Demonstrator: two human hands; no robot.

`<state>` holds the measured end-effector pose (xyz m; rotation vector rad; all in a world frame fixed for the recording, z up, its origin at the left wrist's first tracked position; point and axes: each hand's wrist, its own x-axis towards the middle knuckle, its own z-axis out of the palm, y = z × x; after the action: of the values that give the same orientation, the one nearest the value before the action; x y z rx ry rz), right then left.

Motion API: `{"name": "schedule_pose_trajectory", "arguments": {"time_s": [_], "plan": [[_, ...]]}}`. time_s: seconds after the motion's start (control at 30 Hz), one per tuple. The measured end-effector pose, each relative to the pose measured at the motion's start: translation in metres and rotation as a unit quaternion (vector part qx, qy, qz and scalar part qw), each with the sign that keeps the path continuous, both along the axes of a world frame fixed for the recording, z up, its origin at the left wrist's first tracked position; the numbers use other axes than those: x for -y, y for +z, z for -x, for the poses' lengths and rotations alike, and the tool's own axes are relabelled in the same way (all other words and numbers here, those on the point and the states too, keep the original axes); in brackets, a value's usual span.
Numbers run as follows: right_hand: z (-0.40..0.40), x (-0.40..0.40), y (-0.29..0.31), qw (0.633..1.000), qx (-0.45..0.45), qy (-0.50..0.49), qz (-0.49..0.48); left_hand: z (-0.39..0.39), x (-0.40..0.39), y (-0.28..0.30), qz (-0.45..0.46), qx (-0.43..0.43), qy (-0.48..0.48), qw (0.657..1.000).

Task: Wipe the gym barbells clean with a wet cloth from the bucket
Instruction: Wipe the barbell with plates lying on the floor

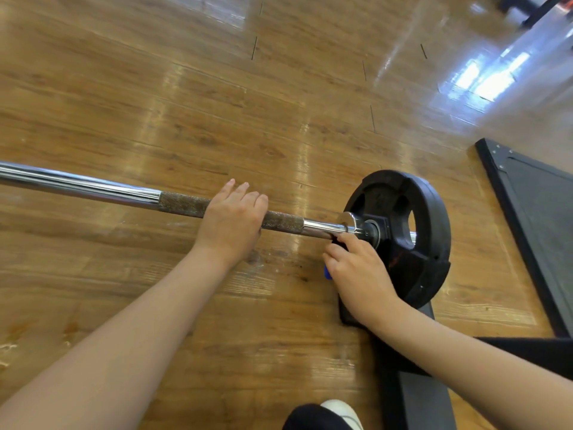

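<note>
A chrome barbell (93, 187) lies across the wooden floor, with a rough knurled section (183, 204) and a black weight plate (428, 231) on its right end. My left hand (231, 218) rests on top of the knurled part, fingers fairly straight and reaching past the bar. My right hand (356, 271) has its fingers curled around a dark cloth (336, 240), held against the underside of the bar just left of the collar (348, 223). A blue bit (327, 272) sticks out below that hand. Most of the cloth is hidden. No bucket is in view.
A dark grey base (418, 383) runs along the floor under the plate toward me. A black flat platform (533, 212) lies at the right edge. My white shoe (341, 412) shows at the bottom. Glossy wooden floor (217, 88) stretches beyond the bar.
</note>
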<state>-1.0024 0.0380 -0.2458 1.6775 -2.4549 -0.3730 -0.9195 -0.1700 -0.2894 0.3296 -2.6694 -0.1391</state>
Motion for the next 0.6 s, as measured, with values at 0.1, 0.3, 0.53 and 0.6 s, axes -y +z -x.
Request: {"name": "schedule_pose_trajectory", "arguments": {"time_s": [0.1,0.3,0.53,0.6], "plan": [[-0.002,-0.013,0.014,0.995,0.059,-0.043,0.067,-0.001,0.0,-0.001,-0.003,-0.005,-0.003,1.0],[0.014,0.01,0.037,0.985,-0.004,-0.088,0.149,0.001,0.0,-0.001,0.003,-0.007,-0.003,1.0],[-0.002,-0.002,0.011,0.994,0.02,-0.091,0.058,-0.002,0.001,0.001,-0.008,-0.002,-0.01,1.0],[-0.009,-0.007,0.022,0.99,0.041,-0.09,0.097,-0.002,0.001,0.001,-0.007,0.001,-0.009,1.0]]}}
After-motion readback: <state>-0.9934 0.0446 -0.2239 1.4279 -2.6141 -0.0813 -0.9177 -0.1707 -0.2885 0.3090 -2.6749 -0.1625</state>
